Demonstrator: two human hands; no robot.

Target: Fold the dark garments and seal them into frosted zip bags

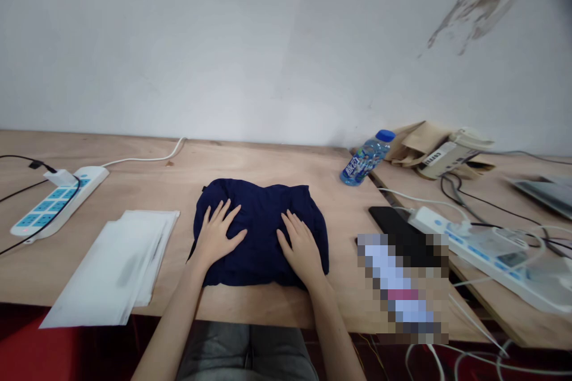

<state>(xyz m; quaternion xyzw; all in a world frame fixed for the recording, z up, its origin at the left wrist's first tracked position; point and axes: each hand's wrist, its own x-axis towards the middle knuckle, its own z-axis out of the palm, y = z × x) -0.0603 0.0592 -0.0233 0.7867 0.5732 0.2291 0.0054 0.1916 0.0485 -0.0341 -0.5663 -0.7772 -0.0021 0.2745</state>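
Observation:
A dark navy piece of cloth, folded into a rough bundle, lies on the wooden table right before me. My left hand rests flat on its left part, fingers spread and thumb pointing inward. On the right part lies my right hand, palm down, with its fingers stretched out. Neither hand grips anything. The cloth's own kind, whether a garment or something else, cannot be made out.
Left are white paper sheets and a power strip with cables. To the right stand a blue-capped bottle and a coffee cup. A black phone-like slab, a pixelated patch and another power strip lie nearer.

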